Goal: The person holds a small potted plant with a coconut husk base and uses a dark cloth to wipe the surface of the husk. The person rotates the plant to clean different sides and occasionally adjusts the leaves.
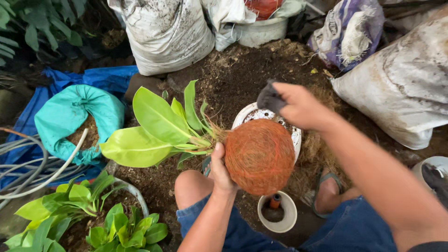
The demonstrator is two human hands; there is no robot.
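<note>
We hold a plant (pixel 158 126) sideways over our lap, its long axis running left to right: the broad green leaves point left and slightly up, and the root ball (pixel 260 156), wrapped in orange-brown fibre, sits at the right end. Our left hand (pixel 220 170) grips the stem base just where leaves meet ball, fingers curled round it. Our right hand (pixel 298 108) hovers above the ball, pinching a dark clump (pixel 269 98) between thumb and fingers.

Behind the ball lies a white pot (pixel 295 134), partly hidden, on a mound of dark soil (pixel 242 70). A small white cup (pixel 280 219) stands on the ground between our knees. To the left are a teal sack (pixel 70 116) on blue tarp (pixel 105 78), grey hoses (pixel 28 163) and potted greenery (pixel 112 224). Dirty white sacks (pixel 163 32) ring the mound.
</note>
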